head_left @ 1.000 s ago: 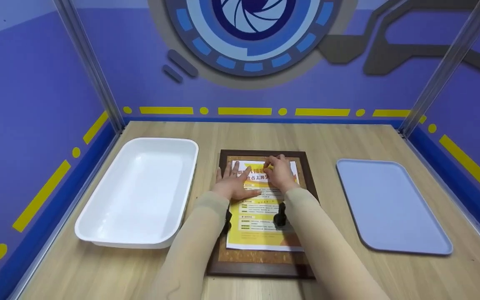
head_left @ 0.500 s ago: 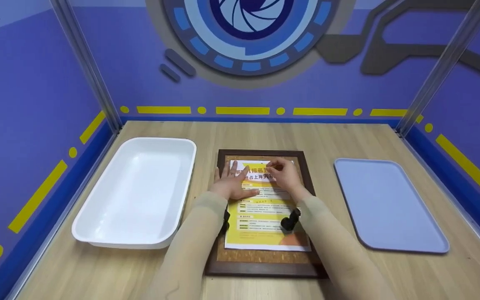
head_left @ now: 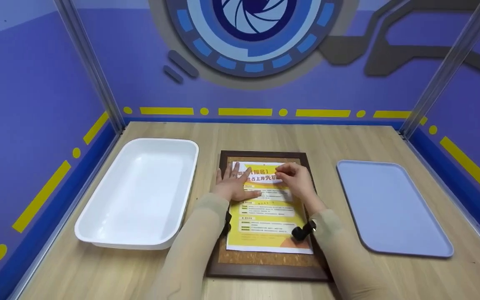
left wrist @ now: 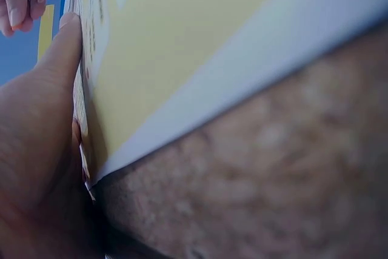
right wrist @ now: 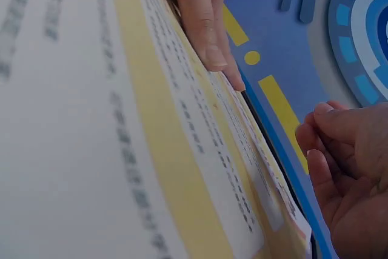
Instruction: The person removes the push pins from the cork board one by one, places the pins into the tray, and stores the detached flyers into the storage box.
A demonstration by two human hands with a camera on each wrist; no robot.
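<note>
On the table (head_left: 206, 135), middle: one poster (head_left: 258, 233) on a framed corkboard (head_left: 265, 258). Left hand (head_left: 232, 186): fingers spread, resting on the poster's far left. Right hand (head_left: 299, 182): fingertips together, far right, contents I cannot make out. Step, seemingly: fastening; next needs a steady left hand.

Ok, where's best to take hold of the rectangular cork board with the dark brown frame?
Probably by its straight near frame edge, coming in from the bottom of the head view: the cork board lies flat, and that edge runs clear of the yellow-and-white printed paper sheet.
</note>
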